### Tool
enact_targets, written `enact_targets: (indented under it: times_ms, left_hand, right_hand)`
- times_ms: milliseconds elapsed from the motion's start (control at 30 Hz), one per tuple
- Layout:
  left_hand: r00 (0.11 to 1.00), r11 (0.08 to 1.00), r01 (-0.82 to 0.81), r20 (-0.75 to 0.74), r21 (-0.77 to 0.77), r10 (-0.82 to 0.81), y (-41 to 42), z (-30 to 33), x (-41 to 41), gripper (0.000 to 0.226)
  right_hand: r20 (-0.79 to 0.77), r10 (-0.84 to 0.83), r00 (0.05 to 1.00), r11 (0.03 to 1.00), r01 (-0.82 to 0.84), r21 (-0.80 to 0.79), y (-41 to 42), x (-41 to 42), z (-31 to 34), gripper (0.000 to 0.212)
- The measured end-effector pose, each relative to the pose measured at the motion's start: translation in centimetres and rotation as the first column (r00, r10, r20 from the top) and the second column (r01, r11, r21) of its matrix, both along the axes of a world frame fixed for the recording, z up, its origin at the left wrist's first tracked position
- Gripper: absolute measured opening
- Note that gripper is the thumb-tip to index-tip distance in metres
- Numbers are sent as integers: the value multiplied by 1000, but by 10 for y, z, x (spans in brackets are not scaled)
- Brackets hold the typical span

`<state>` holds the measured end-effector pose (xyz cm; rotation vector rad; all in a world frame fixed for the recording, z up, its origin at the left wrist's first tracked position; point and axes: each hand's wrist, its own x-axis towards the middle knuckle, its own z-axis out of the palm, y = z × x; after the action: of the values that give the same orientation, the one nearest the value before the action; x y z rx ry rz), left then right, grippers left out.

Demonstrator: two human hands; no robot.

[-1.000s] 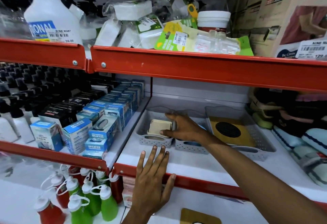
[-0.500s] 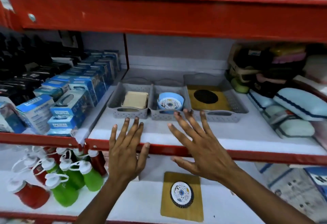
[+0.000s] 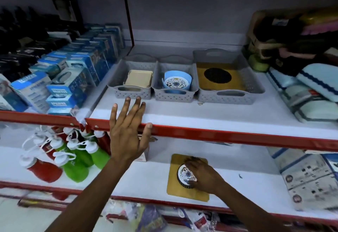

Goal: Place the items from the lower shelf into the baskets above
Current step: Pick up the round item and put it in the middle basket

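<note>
Brown card [image 3: 188, 194] under the right hand [image 3: 204, 175] cupping its round disc [image 3: 184, 175]; left hand [image 3: 128, 132] spread flat.

L hand [image 3: 128, 132] raised, palm away, fingers spread & straight, thumb out to the right; forearm runs down-left from it. R hand [image 3: 203, 175] lower & to the right of L, palm down, fingers curled, blurred at tips; forearm angles down-right.

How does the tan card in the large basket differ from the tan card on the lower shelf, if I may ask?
The card in the large basket shows a black perforated disc and lies untouched; the card on the lower shelf carries a white patterned disc, and the right hand is on it. Both are tan and lie flat.
</note>
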<state>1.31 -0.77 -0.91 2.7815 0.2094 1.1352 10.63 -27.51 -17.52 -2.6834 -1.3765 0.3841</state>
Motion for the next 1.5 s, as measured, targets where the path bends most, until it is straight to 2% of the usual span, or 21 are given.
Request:
enact_targets:
  times_ms: [33,100,300,400,500,567,633,733,833,900,967,1067,1133,1400,1500]
  left_hand:
    - [999,999,-29,-13,16,29,3,-3,-4,58]
    - [1000,999,-31,2,16,31,4,-4,-4,59]
    - [999,999,-39,-5,22,39,3,-4,-2,59]
    - [999,999,-38,-14,25,38,4,-5,-3,58]
    - [999,999,-35,-27,25,36,5,-4,-3,60]
    - [999,999,-35,-33,19,36,5,-3,-3,60]
    - [999,999,-36,-28,17,36,5,-3,-3,60]
    - [999,999,-32,-14,9,32,3,-4,-4,58]
    - [1000,1000,-27,7,5,27,3,-4,-4,56]
    - [999,1000,-18,27,0,18,3,-5,-4,55]
    - [1000,1000,-11,29,-5,11,4,-5,-4,54]
    - [1000,1000,1,19,-13,-1,2,-5,-7,55]
    - [1000,1000,6,10,-18,-6,1,-4,-8,56]
    - [1000,999,15,-17,-43,-16,2,-1,-9,57]
    - [1000,999,17,-15,-48,-18,2,0,-8,56]
  right_hand:
    - [-81,-21,997,999,18,-34,10,-2,-6,81]
    - [-124,-83,989,991,69,-113,18,-2,-11,87]
    - [-108,-128,986,979,109,-171,26,4,-20,87]
    - [-99,-124,987,988,114,-103,26,4,-16,90]
    - [-71,-88,994,994,92,56,19,-2,0,91]
    - [-6,-41,999,980,41,195,11,-10,20,90]
    - [128,21,991,946,-62,317,4,-18,45,88]
    - [331,96,939,848,-252,467,-1,-30,84,77]
    - [520,68,851,727,-399,558,5,-41,130,73]
    - [578,11,816,692,-424,584,12,-45,162,74]
    - [533,-56,844,685,-356,636,20,-44,189,77]
    - [336,-170,926,692,-131,710,33,-40,217,87]
    - [251,-214,944,684,-39,728,40,-36,224,91]
    - [113,-346,931,688,170,705,61,-6,252,96]
    - [86,-435,897,720,289,632,81,34,278,85]
